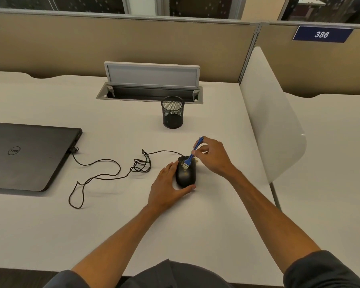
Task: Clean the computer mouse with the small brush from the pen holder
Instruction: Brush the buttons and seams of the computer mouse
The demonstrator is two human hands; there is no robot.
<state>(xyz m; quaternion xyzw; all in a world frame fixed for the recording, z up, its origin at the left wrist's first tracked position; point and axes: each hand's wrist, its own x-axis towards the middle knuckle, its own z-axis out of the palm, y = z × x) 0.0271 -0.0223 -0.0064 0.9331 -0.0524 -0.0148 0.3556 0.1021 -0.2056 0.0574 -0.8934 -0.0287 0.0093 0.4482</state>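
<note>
A black wired computer mouse (186, 175) lies on the white desk (116, 225). My left hand (166, 188) grips it from the left, thumb at its near end. My right hand (213, 156) pinches a small blue brush (193, 151) by the handle. The brush's pale bristles rest on the mouse's far part, near the wheel. Pale specks show on the mouse there. The black mesh pen holder (172, 112) stands behind the mouse with nothing showing above its rim.
The mouse cable (104, 174) loops leftward to a closed black laptop (27, 155). An open cable hatch (150, 88) sits at the desk's back. A white divider panel (272, 113) bounds the desk on the right.
</note>
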